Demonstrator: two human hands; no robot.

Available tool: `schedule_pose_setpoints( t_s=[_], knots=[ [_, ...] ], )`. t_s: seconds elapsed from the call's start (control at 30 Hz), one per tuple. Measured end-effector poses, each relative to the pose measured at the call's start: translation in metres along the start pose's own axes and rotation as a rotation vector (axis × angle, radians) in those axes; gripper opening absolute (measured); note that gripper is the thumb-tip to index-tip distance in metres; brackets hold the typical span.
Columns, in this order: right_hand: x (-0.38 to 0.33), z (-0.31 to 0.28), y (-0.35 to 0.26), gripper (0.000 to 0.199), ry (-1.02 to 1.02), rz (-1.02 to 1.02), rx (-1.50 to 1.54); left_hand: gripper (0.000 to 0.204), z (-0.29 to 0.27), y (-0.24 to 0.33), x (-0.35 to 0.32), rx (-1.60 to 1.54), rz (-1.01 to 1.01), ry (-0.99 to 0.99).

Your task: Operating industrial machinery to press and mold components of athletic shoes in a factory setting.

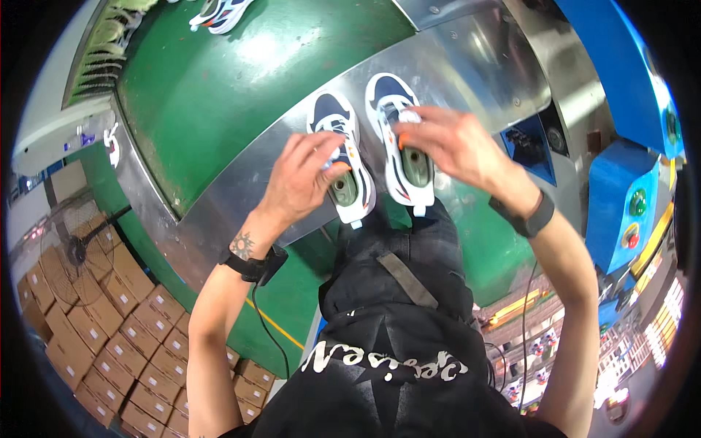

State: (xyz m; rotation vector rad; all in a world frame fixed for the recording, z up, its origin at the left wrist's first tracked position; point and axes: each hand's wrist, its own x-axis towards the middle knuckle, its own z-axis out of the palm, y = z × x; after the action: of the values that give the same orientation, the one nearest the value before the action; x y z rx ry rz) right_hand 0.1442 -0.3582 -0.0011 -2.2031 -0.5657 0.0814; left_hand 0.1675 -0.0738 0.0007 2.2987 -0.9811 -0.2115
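Two white sneakers with navy toes and orange accents stand side by side, toes pointing away from me. My left hand (301,177) is bent over the left sneaker (367,196), fingers and thumb pinched at its tongue and laces. On the right sneaker (394,171), my right hand (454,144) pinches at the same spot. Small orange and white coverings show at the fingertips. Olive-green inserts, each with a round hole, fill the heel openings. What exactly lies between the fingers is hidden. Each wrist wears a black band.
The sneakers rest on a metal ledge (252,171) bordering a green surface (270,80). More sneakers (221,14) lie at the far edge. On the right stand blue machine housings (617,201) with green and red buttons. Stacked cartons (135,343) and a fan (77,250) are at lower left.
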Motion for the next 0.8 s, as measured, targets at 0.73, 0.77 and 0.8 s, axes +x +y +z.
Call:
schedule_pose_setpoints(
  t_s=[0.73, 0.77, 0.8],
  knots=[
    [0.048, -0.07, -0.047, 0.023, -0.358, 0.631, 0.73, 0.029, -0.052, 0.038, 0.042, -0.493, -0.138, -0.033],
    [0.048, -0.073, -0.049, 0.023, -0.361, 0.639, 0.73, 0.03, -0.055, 0.039, 0.044, -0.482, -0.136, -0.049],
    [0.048, -0.075, -0.051, 0.023, -0.365, 0.636, 0.723, 0.03, -0.058, 0.041, 0.045, -0.482, -0.133, -0.052]
  ],
)
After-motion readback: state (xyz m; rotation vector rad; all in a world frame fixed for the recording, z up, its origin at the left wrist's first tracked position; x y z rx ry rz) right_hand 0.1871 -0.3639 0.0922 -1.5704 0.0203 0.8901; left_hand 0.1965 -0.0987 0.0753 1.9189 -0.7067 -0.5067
